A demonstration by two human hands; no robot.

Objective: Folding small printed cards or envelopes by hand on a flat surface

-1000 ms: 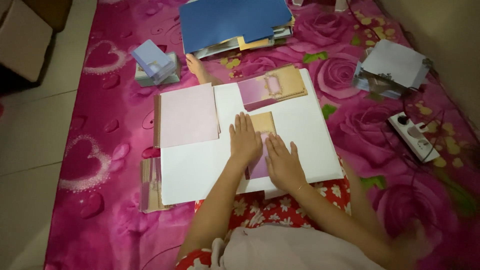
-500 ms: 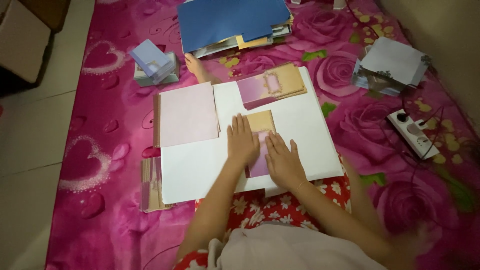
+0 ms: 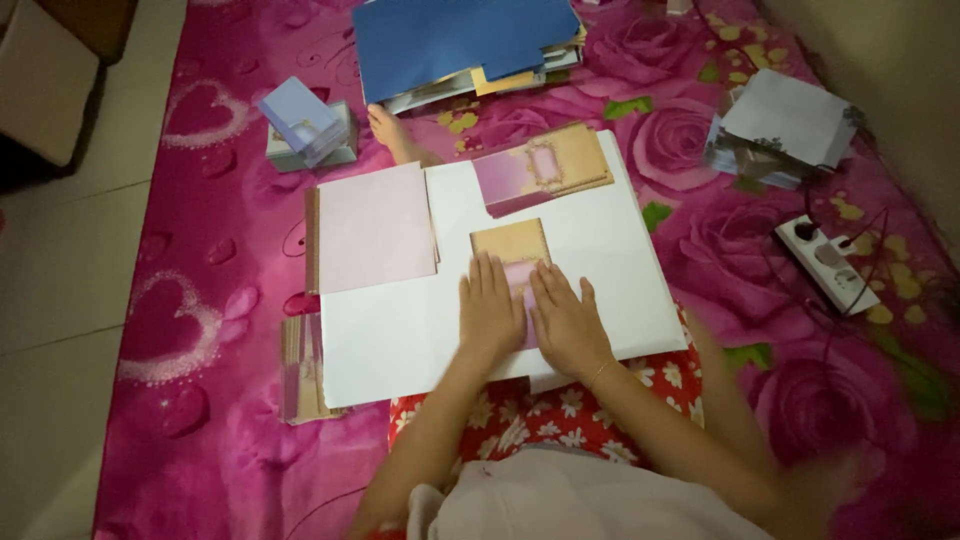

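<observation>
Both my hands lie flat, side by side, on a small pink and gold card point(image 3: 513, 248) that rests on a large white board point(image 3: 610, 250) over my lap. My left hand point(image 3: 489, 311) covers the card's lower left part, and my right hand point(image 3: 566, 320) covers its lower right. Fingers of both are spread and pressed down, gripping nothing. Only the card's gold upper part shows above my fingertips. A second pink and gold card point(image 3: 543, 167) lies farther up the board. A stack of pale pink sheets point(image 3: 373, 227) sits at the board's left.
A blue folder on a paper pile point(image 3: 455, 38) lies at the far edge. A lilac box on a card stack point(image 3: 304, 122) stands far left. White envelopes point(image 3: 782, 125) and a power strip point(image 3: 828, 261) with cables are at right. More cards point(image 3: 300, 367) peek out lower left. My bare foot point(image 3: 388, 128) shows beyond the board.
Both hands have slid a little toward me down the small card, uncovering more of its gold top. My right hand now sits level with my left.
</observation>
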